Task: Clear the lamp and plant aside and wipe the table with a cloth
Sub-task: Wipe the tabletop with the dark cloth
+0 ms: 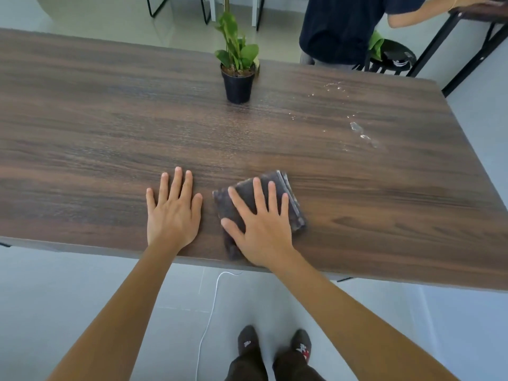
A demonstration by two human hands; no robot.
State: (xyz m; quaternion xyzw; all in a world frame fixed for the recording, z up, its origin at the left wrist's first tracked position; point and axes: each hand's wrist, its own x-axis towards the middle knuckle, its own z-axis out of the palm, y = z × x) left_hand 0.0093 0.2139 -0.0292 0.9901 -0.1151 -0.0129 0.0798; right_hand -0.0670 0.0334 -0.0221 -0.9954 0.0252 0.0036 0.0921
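**Cloth pinned under my right palm, spill waiting off to the right**

I have my right hand lying flat with the fingers spread over the cloth, pressing it down onto the worktop near the front edge. I read that as the wiping posture: an open palm spreads the push across the whole pad rather than bunching it. My left hand rests just beside it, also flat and splayed, on bare wood and holding nothing; I judge it is there to steady me while I lean in.

The cloth is dark grey, thick and fuzzy, folded into a rough rectangle with its stacked layers showing along the far right edge. It looks soft and likely to slide easily on this smooth woodgrain.

The plant stands upright in its small black pot toward the far middle of the worktop, well apart from both hands. I see no lamp on the surface. Water droplets are scattered at the far right, still unwiped, so I reckon that patch remains to be done. Another person stands beyond the far edge.
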